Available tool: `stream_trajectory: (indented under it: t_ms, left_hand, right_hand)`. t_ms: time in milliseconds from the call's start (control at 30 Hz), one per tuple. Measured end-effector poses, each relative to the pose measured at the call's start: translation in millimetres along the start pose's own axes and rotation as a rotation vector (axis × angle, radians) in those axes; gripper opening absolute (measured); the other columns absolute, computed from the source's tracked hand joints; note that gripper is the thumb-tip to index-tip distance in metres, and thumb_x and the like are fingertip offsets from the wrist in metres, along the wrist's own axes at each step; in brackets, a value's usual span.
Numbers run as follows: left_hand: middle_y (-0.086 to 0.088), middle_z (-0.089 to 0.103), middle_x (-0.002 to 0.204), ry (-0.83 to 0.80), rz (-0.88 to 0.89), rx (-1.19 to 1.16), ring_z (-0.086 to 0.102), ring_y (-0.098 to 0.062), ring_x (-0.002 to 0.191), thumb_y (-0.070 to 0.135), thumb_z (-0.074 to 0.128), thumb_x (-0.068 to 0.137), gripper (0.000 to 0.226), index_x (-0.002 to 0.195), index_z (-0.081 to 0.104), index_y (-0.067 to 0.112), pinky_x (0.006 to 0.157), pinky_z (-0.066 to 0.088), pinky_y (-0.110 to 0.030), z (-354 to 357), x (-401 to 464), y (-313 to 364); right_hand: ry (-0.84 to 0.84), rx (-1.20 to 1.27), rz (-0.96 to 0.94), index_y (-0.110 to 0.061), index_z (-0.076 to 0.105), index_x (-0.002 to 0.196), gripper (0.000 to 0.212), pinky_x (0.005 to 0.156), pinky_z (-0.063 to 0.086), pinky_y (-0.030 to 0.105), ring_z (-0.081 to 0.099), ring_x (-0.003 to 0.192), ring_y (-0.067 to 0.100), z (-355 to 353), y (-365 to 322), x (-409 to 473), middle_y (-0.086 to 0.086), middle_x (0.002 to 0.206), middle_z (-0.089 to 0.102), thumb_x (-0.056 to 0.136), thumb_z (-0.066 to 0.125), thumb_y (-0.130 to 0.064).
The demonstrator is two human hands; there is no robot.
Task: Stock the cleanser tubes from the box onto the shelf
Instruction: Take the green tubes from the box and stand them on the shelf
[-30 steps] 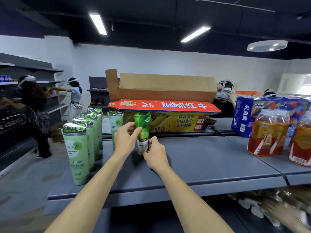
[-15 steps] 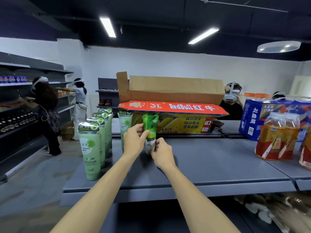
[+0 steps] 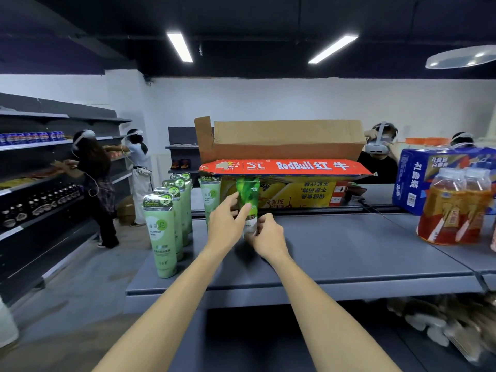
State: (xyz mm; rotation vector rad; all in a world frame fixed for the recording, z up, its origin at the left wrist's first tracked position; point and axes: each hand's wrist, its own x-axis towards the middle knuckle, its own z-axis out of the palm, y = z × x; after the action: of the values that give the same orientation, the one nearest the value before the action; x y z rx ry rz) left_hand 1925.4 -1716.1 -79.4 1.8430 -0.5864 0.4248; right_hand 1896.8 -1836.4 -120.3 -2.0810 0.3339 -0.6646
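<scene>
A small bright-green cleanser tube stands cap-down on the grey shelf top, in front of the open RedBull cardboard box. My left hand pinches the tube's middle from the left. My right hand holds its white lower end near the cap. A pale-green tube stands just left of my hands. Several more pale-green tubes stand in a row along the shelf's left edge.
Shrink-wrapped amber drink bottles and a blue carton sit at the right of the shelf. People with headsets work at the left wall shelves and behind the box. A lower shelf holds blurred packets.
Both hands stay on the green tube at the same place on the shelf; the camera has turned slightly, shifting the scene to the right.
</scene>
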Motion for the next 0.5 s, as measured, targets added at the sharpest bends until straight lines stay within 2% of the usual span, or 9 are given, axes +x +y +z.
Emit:
stream_trajectory:
  t_ms: [100, 200, 300, 400, 500]
  left_hand:
    - [0.001, 0.067, 0.125, -0.057, 0.005, 0.019, 0.067, -0.011, 0.105, 0.044, 0.065, 0.092, 0.053, 0.139, 0.055, 0.023, 0.099, 0.053, -0.036, -6, -9, 2]
    - [-0.001, 0.067, 0.124, -0.08, 0.007, 0.061, 0.065, -0.013, 0.106, 0.046, 0.063, 0.092, 0.051, 0.137, 0.057, 0.021, 0.098, 0.051, -0.032, -16, -15, 7]
    - [-0.004, 0.068, 0.122, -0.086, 0.024, 0.071, 0.066, -0.016, 0.104, 0.042, 0.062, 0.094, 0.047, 0.133, 0.059, 0.017, 0.094, 0.051, -0.03, -25, -18, 15]
    - [-0.001, 0.07, 0.113, -0.08, 0.06, 0.109, 0.067, -0.017, 0.098, 0.04, 0.063, 0.094, 0.042, 0.129, 0.061, 0.016, 0.091, 0.053, -0.033, -32, -20, 22]
    - [0.004, 0.068, 0.101, -0.105, 0.098, 0.137, 0.067, -0.014, 0.089, 0.041, 0.062, 0.094, 0.038, 0.123, 0.063, 0.016, 0.09, 0.055, -0.036, -35, -25, 27]
  right_hand:
    - [0.027, 0.006, 0.0, -0.016, 0.051, 0.108, 0.041, 0.086, 0.055, 0.04, 0.064, 0.099, 0.024, -3, -4, -5, 0.004, 0.11, 0.066, 0.078, 0.079, -0.024]
    - [0.063, -0.005, -0.014, -0.013, 0.049, 0.12, 0.051, 0.091, 0.053, 0.042, 0.062, 0.106, 0.025, -6, -8, -14, 0.006, 0.118, 0.062, 0.079, 0.078, -0.024]
    - [0.086, -0.062, -0.071, -0.012, 0.05, 0.116, 0.043, 0.089, 0.051, 0.043, 0.059, 0.105, 0.027, -10, -14, -32, 0.008, 0.116, 0.06, 0.081, 0.072, -0.024]
    - [0.1, 0.006, -0.071, -0.016, 0.054, 0.107, 0.03, 0.089, 0.053, 0.039, 0.064, 0.101, 0.023, -16, -17, -59, 0.006, 0.108, 0.065, 0.082, 0.07, -0.02]
    - [0.124, 0.118, -0.117, -0.022, 0.057, 0.104, 0.025, 0.089, 0.056, 0.026, 0.067, 0.098, 0.013, -18, -13, -92, 0.0, 0.104, 0.067, 0.085, 0.072, -0.015]
